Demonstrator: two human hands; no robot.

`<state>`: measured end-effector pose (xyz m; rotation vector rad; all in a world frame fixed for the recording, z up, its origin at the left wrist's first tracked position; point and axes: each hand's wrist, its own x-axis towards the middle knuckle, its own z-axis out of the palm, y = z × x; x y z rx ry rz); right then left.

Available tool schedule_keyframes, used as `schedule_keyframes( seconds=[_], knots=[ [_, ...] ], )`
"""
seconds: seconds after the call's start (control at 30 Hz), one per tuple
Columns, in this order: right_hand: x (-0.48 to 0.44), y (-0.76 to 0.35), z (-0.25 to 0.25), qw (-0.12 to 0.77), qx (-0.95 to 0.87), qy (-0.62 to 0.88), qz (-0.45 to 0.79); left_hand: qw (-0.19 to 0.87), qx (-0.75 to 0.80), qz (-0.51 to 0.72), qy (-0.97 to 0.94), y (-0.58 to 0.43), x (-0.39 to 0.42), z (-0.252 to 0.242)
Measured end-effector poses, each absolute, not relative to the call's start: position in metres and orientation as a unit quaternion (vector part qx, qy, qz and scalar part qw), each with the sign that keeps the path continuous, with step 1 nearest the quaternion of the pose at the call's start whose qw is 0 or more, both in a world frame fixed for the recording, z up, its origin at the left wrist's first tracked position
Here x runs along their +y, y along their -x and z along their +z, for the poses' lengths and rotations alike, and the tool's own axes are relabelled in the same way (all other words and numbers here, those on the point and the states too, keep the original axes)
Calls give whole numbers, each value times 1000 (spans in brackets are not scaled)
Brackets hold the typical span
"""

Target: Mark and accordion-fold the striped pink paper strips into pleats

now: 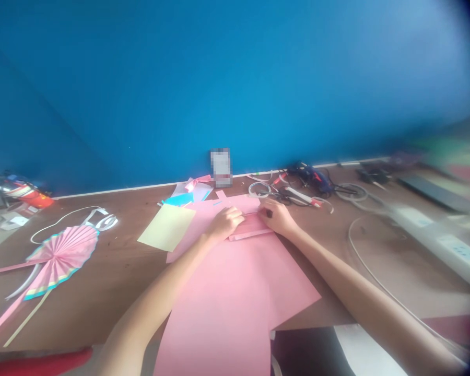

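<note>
A long sheet of pink paper (227,308) stretches from the table toward me, with its far end folded into narrow pleats (250,227). My left hand (226,222) is closed at the left end of these folds, fingers curled onto the paper. At their right end my right hand (278,215) pinches the paper. A small dark spot shows at its fingers, too blurred to name. More pink paper (293,295) lies under the long sheet. Left of the hands rests a pale yellow sheet (167,227), with a blue piece of paper (178,200) behind it.
A pleated pink paper fan (62,256) lies at the left near a white cable (43,230). Behind my right hand are tangled cables and a dark blue tool (313,177). A power strip (454,248) is on the right. A blue wall (235,89) rises behind the table.
</note>
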<state>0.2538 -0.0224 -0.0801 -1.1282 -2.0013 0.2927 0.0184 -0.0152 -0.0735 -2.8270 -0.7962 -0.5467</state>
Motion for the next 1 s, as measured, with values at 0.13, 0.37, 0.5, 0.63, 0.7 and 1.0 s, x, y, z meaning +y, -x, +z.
schedule_keyframes(
  seconds=[0.13, 0.37, 0.5, 0.63, 0.7, 1.0],
  knots=[
    [-22, -253, -80, 392, -798, 447, 100, 97, -257, -175, 946, -20, -15, -74],
    [-23, -252, -77, 371, -820, 430, 72, 111, -261, -150, 947, -20, -20, -69],
    [-25, -252, -77, 358, -832, 420, 56, 111, -287, -149, 940, -21, -24, -67],
    [-26, -252, -76, 344, -842, 413, 46, 109, -282, -142, 943, -21, -24, -66],
    [-26, -252, -76, 340, -844, 412, 42, 107, -271, -141, 946, -21, -24, -66],
    [-27, -253, -75, 333, -852, 401, 44, 113, -259, -131, 950, -20, -19, -70]
  ],
)
